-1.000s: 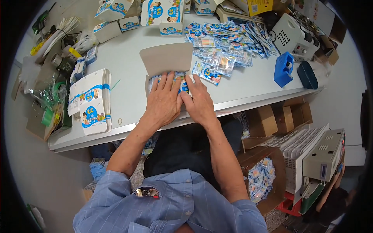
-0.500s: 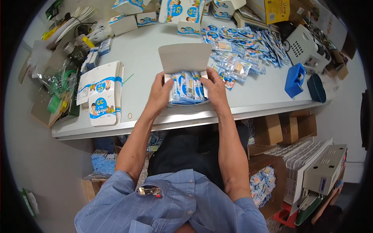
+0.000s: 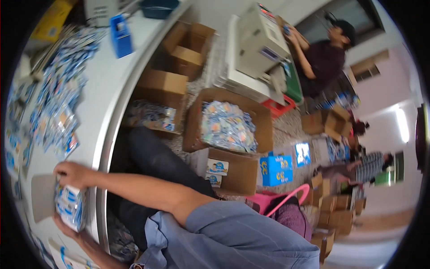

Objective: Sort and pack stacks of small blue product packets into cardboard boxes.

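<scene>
A small white paperboard box with its lid flap (image 3: 42, 195) raised stands at the table edge. It is packed with blue-and-white sachets (image 3: 70, 205). My right hand (image 3: 74, 175) grips one end of the box, its fingers curled over the side. At the opposite end my left hand (image 3: 66, 226) holds the box, with part of its fingers hidden. A heap of loose sachets (image 3: 58, 89) lies on the white table (image 3: 96, 94) beyond my right hand. Flat printed cartons (image 3: 67, 256) lie beside my left hand.
A blue tape dispenser (image 3: 120, 36) and a dark green tub (image 3: 157, 8) stand on the table. Beside my legs are a cardboard box (image 3: 264, 121) full of sachets and another box (image 3: 244, 172) holding small cartons. A pink chair (image 3: 260, 199) is behind me. One co-worker (image 3: 324, 62) works beyond a beige machine (image 3: 264, 40).
The view has swung far to the right, showing the floor boxes and other people. Both hands still hold the sachet-filled box, now at the left of the picture.
</scene>
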The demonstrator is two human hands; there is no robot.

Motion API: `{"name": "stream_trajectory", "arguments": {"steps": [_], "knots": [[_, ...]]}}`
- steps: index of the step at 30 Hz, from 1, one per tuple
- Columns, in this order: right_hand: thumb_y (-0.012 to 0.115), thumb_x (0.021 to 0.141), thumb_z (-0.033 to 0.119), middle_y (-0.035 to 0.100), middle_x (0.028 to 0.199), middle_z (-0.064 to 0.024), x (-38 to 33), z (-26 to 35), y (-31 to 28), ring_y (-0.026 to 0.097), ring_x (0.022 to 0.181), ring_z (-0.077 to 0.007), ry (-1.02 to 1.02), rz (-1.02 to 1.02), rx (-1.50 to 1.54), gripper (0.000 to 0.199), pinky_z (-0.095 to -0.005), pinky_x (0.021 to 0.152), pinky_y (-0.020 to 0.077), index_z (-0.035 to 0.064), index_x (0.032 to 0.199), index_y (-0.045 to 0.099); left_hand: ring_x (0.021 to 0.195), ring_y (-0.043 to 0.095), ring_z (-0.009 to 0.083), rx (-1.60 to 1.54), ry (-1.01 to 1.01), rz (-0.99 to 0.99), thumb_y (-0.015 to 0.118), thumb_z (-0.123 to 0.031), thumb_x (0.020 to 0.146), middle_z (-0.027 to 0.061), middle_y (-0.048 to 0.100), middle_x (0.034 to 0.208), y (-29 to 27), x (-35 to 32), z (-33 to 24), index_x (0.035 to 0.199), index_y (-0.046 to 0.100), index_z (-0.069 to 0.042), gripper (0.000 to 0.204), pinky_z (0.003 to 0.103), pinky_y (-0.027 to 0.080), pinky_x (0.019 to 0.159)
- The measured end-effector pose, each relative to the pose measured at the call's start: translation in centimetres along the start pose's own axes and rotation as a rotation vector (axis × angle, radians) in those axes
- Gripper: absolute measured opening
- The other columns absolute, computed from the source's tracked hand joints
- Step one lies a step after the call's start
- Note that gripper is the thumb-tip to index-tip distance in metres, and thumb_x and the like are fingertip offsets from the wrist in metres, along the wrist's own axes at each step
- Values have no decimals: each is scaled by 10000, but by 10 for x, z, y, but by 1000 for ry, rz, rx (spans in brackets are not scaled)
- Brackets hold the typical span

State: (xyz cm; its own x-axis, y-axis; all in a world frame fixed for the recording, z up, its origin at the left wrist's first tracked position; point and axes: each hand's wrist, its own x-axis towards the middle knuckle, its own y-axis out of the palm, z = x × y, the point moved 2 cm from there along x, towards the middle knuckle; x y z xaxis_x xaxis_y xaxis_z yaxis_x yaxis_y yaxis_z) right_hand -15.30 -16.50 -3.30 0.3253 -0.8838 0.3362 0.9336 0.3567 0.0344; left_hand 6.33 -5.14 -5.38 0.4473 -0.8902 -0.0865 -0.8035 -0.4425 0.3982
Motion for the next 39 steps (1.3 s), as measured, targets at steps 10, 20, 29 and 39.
{"name": "stream_trajectory", "arguments": {"steps": [10, 20, 29, 39], "knots": [[636, 743, 189, 611, 938, -232, -8, 16, -8, 596, 921, -376, 48, -138, 18, 355, -451, 817, 484, -36, 1016, 626, 1268, 538, 372, 324, 196, 200, 428, -225, 1040, 245, 500, 1419, -88, 141, 23, 1340, 542, 93, 452, 479, 435, 1082], [622, 752, 156, 687, 965, -208, 3, 31, -23, 644, 904, -321, 147, -36, -27, 342, -387, 816, 517, -33, 1028, 695, 1294, 522, 382, 605, 557, 440, 495, -158, 1018, 242, 469, 1467, -117, 170, 46, 1374, 538, 68, 424, 527, 475, 1062], [600, 762, 103, 744, 818, -86, 15, -10, -19, 675, 743, -213, -156, -17, 174, 189, -308, 692, 533, 29, 799, 770, 1358, 459, 436, 404, 446, 561, 386, -399, 1029, 221, 445, 1514, -51, 113, 8, 1372, 548, -13, 541, 597, 396, 1138], [765, 566, 253, 692, 813, -110, 16, 9, -7, 625, 963, -284, -41, 55, -82, 254, -388, 813, 497, 98, 768, 754, 1459, 356, 284, 950, 196, 405, 536, -324, 1039, 133, 452, 1534, 23, 18, -68, 1422, 544, -62, 464, 459, 293, 1193]]}}
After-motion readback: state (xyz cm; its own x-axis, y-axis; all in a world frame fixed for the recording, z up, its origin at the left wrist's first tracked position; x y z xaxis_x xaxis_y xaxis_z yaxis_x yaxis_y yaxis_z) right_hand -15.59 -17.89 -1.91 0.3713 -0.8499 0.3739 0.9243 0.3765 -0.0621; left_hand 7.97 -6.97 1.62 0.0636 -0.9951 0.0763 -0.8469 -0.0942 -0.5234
